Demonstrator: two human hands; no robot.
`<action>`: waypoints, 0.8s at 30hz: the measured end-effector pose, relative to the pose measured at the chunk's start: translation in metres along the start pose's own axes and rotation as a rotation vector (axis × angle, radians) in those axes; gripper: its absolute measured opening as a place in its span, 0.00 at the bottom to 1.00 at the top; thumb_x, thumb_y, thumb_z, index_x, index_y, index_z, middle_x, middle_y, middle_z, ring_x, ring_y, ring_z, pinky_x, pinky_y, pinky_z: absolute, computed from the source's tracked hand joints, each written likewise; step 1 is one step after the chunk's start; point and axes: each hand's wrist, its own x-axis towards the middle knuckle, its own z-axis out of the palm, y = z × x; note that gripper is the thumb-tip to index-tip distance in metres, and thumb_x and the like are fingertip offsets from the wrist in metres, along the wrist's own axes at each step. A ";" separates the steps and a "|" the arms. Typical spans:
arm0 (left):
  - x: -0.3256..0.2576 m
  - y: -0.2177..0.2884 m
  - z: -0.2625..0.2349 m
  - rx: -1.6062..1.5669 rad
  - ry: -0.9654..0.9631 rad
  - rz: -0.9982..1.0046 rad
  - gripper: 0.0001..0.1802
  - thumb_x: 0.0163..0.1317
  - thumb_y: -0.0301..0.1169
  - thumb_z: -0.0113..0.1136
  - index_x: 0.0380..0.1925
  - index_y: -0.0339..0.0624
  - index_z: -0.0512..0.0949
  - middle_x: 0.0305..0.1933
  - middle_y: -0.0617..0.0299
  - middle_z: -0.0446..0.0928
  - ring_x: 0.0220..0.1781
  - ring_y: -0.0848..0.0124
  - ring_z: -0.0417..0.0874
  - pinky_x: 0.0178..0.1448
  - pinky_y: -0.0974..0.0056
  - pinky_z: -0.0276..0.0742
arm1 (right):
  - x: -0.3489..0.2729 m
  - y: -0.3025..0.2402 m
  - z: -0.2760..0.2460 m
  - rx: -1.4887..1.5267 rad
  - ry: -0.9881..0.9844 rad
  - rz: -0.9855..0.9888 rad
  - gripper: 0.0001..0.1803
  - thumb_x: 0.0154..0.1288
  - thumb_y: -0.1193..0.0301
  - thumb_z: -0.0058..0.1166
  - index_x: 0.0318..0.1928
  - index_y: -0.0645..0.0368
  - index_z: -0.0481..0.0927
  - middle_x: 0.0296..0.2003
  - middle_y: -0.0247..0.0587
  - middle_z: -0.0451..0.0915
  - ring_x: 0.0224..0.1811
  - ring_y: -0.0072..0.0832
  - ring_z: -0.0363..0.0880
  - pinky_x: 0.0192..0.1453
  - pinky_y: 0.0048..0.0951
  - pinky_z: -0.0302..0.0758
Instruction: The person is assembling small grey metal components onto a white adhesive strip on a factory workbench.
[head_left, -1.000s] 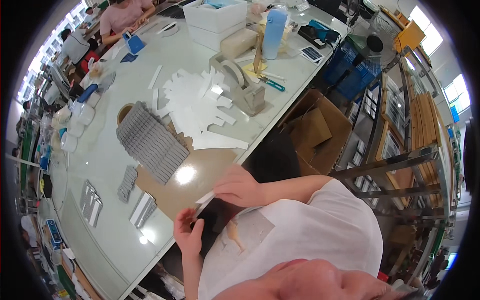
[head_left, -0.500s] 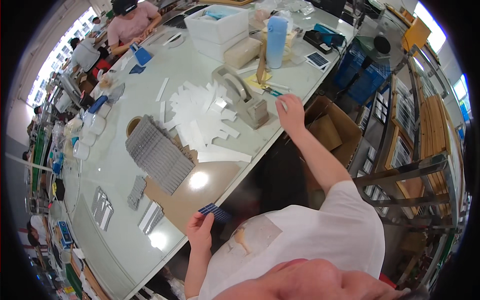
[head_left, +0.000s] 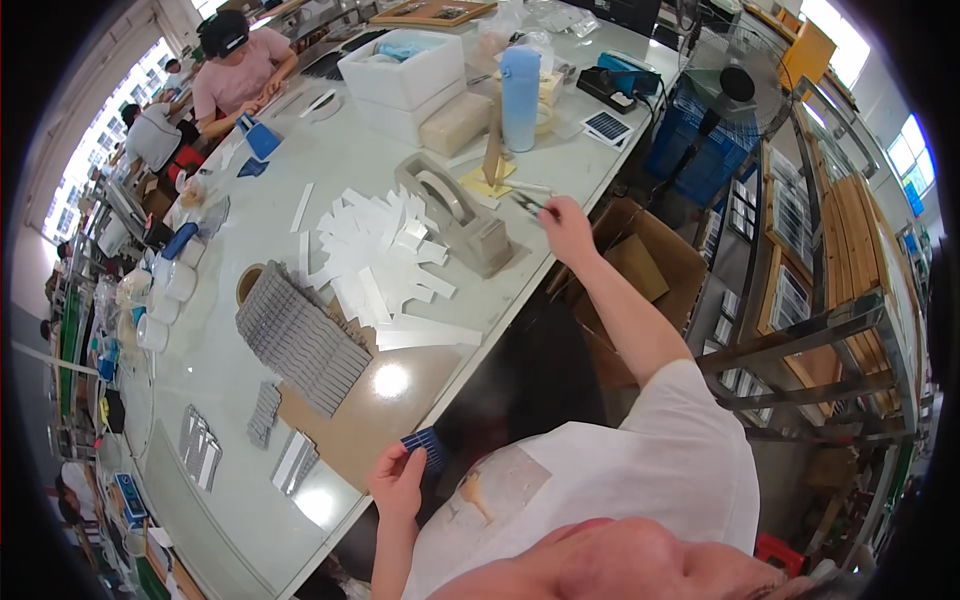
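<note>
My left hand [head_left: 396, 484] is at the table's near edge, thumb and fingers pinched on a small dark-blue solar panel [head_left: 424, 447] with pale grid lines. Out to the right, my right hand [head_left: 567, 230] has its fingers closed on one end of a slim dark tool [head_left: 528, 204], whose exact kind I cannot make out. Left of that hand stands a grey tape dispenser [head_left: 470, 225]. White strips [head_left: 365, 245] lie in a loose heap beside it. Nearer to me, a stack of grey ribbed pieces [head_left: 305, 335] rests partly on a brown board [head_left: 345, 430].
A blue bottle [head_left: 520, 100] stands behind the tool, near a white foam box [head_left: 405, 75]. Smaller grey pieces [head_left: 295, 460] lie at the near left. Past the right edge are a cardboard box [head_left: 640, 265] and a fan [head_left: 737, 85]. A co-worker [head_left: 240, 70] sits across the table.
My right hand has closed on the slim tool that lay by its fingertips on the table. The left hand still holds the panel, now turned more upright. The whole view has shifted slightly.
</note>
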 end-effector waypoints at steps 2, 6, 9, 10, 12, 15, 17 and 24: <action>-0.002 -0.007 -0.006 0.025 -0.072 0.077 0.09 0.64 0.15 0.66 0.43 0.35 0.82 0.44 0.65 0.81 0.44 0.78 0.82 0.52 0.71 0.78 | -0.033 -0.012 -0.012 0.410 -0.015 0.112 0.07 0.73 0.72 0.57 0.47 0.63 0.78 0.37 0.39 0.82 0.38 0.27 0.80 0.44 0.29 0.77; -0.010 -0.006 -0.008 0.013 -0.074 0.014 0.09 0.65 0.16 0.66 0.44 0.35 0.82 0.44 0.65 0.81 0.45 0.78 0.81 0.50 0.71 0.77 | -0.110 -0.087 -0.025 0.953 -0.365 0.410 0.11 0.78 0.76 0.50 0.56 0.63 0.77 0.41 0.36 0.81 0.33 0.20 0.76 0.37 0.22 0.74; -0.011 -0.007 -0.005 0.074 -0.031 0.027 0.08 0.66 0.18 0.67 0.44 0.35 0.83 0.43 0.65 0.82 0.43 0.78 0.81 0.49 0.70 0.78 | -0.147 -0.112 -0.015 0.968 -0.757 0.665 0.12 0.79 0.73 0.51 0.56 0.64 0.81 0.40 0.35 0.81 0.26 0.16 0.70 0.28 0.19 0.65; -0.012 -0.009 -0.006 0.099 -0.016 0.005 0.07 0.66 0.20 0.67 0.44 0.36 0.83 0.42 0.65 0.82 0.42 0.78 0.81 0.49 0.70 0.78 | -0.155 -0.120 -0.014 0.963 -0.809 0.692 0.12 0.79 0.73 0.51 0.56 0.64 0.81 0.40 0.35 0.81 0.26 0.16 0.70 0.28 0.19 0.65; -0.008 -0.006 -0.004 0.194 0.005 -0.039 0.07 0.68 0.24 0.67 0.44 0.37 0.84 0.40 0.65 0.83 0.42 0.78 0.81 0.47 0.70 0.78 | -0.168 -0.138 -0.013 0.805 -0.983 0.691 0.13 0.79 0.71 0.52 0.55 0.65 0.82 0.39 0.34 0.80 0.24 0.14 0.66 0.26 0.17 0.61; -0.008 0.007 -0.001 0.148 -0.006 -0.137 0.08 0.69 0.28 0.67 0.45 0.37 0.84 0.40 0.66 0.84 0.41 0.80 0.81 0.46 0.72 0.78 | -0.172 -0.158 -0.015 0.825 -1.110 0.704 0.15 0.78 0.69 0.54 0.56 0.64 0.83 0.36 0.29 0.79 0.24 0.11 0.64 0.26 0.17 0.61; -0.007 0.012 0.002 -0.030 -0.037 -0.161 0.08 0.70 0.28 0.67 0.45 0.37 0.83 0.39 0.67 0.84 0.40 0.81 0.81 0.45 0.72 0.78 | -0.174 -0.164 -0.009 0.791 -1.158 0.682 0.14 0.78 0.66 0.56 0.55 0.62 0.85 0.32 0.24 0.78 0.25 0.10 0.65 0.27 0.16 0.62; -0.013 0.009 -0.006 0.021 -0.080 -0.140 0.05 0.72 0.25 0.63 0.44 0.36 0.82 0.41 0.67 0.83 0.40 0.82 0.80 0.46 0.73 0.78 | -0.178 -0.189 -0.007 0.617 -1.338 0.602 0.16 0.79 0.61 0.55 0.50 0.60 0.87 0.28 0.22 0.76 0.25 0.10 0.64 0.29 0.17 0.63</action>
